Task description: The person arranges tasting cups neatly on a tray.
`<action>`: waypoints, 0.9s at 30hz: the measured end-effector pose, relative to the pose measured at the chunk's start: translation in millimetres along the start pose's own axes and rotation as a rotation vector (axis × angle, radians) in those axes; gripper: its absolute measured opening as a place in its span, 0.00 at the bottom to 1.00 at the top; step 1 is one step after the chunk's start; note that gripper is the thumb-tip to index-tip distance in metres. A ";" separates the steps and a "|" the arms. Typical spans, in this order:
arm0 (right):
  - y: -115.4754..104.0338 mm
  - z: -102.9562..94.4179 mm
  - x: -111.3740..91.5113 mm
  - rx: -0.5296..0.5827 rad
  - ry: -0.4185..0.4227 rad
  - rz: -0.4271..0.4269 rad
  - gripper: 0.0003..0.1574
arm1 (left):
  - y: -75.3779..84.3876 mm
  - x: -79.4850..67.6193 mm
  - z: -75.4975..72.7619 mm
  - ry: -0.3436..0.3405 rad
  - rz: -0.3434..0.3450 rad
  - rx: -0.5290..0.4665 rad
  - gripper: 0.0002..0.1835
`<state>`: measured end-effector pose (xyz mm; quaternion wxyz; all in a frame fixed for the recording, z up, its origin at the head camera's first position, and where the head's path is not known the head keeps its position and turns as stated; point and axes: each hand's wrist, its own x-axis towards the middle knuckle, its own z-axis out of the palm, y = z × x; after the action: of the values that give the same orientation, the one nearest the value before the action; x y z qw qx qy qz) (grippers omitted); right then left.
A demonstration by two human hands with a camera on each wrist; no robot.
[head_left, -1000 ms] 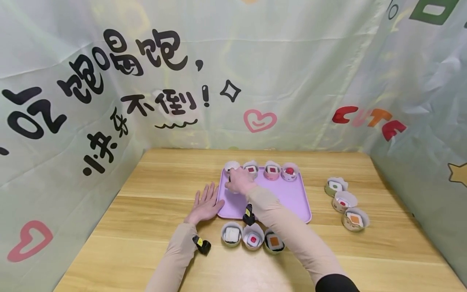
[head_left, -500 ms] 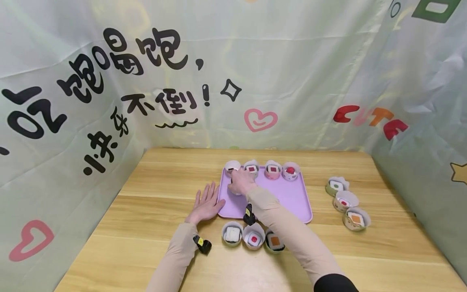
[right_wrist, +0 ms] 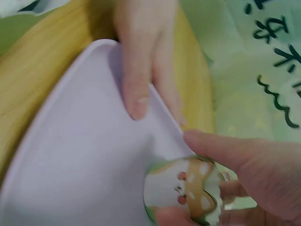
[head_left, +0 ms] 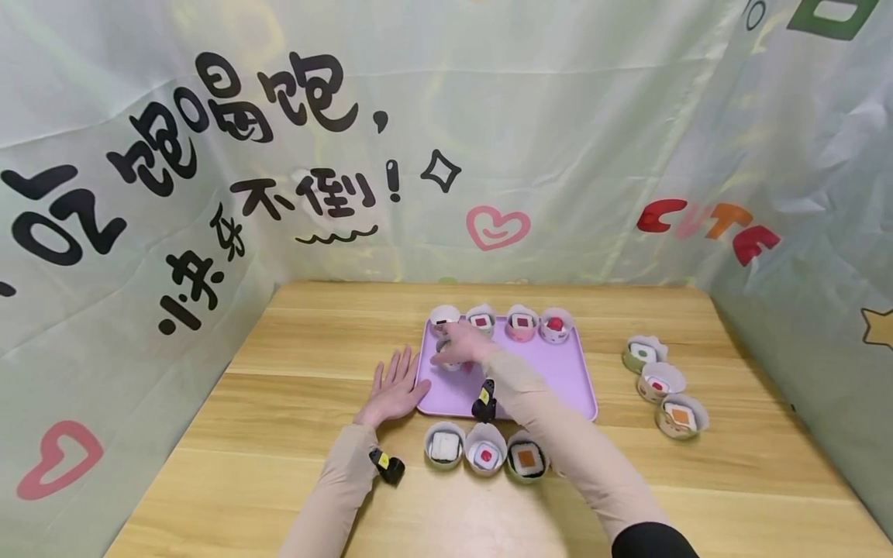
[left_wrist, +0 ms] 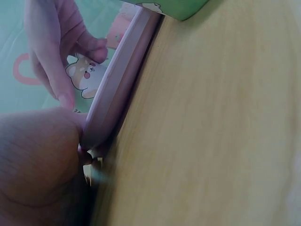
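My right hand (head_left: 470,343) reaches over the left part of a lilac tray (head_left: 551,380). Its thumb and fingers are spread around a small paper cup (right_wrist: 164,186) printed with a dog's face, which stands on the tray. In the right wrist view the thumb lies off the cup's side, while a fingertip overlaps its front. What the cup contains is mostly hidden. Palm down, my left hand (head_left: 394,395) rests at the tray's left edge, fingers straight on the table and thumb over the rim (right_wrist: 162,101).
Along the tray's back stand several paper cups (head_left: 522,329) with sushi-like pieces and one red ball. In front of the tray are three more cups (head_left: 485,451). Three others (head_left: 659,384) stand at the right. A printed cloth (head_left: 572,155) surrounds the wooden table (head_left: 279,442).
The right hand's thumb and fingers have spread apart around the dog-printed cup, now more visible between them, and its wrist has shifted slightly right. My left hand has stayed still.
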<state>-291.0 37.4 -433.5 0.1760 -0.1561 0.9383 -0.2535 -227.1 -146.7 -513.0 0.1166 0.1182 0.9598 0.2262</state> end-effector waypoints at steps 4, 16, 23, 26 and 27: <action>8.9 -11.9 -5.5 0.115 -0.076 -0.091 0.43 | -0.4 0.4 0.3 0.005 0.001 0.002 0.38; 23.9 -25.8 -2.0 -0.024 -0.107 -0.282 0.45 | 0.4 -1.1 -0.2 0.009 0.006 0.010 0.38; 21.5 -19.7 -0.5 -0.033 0.002 -0.220 0.42 | 0.7 -0.4 -0.2 0.002 0.002 0.013 0.38; 20.6 -17.3 0.0 -0.036 0.037 -0.222 0.40 | 0.4 1.0 0.2 0.004 0.000 0.011 0.38; 20.4 -16.6 0.2 -0.036 0.047 -0.222 0.40 | 0.2 1.4 0.5 0.003 -0.001 0.013 0.38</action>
<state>-302.2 61.1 -430.9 0.1219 -0.2560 0.9235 -0.2582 -228.3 -146.0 -513.6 0.1145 0.1180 0.9615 0.2201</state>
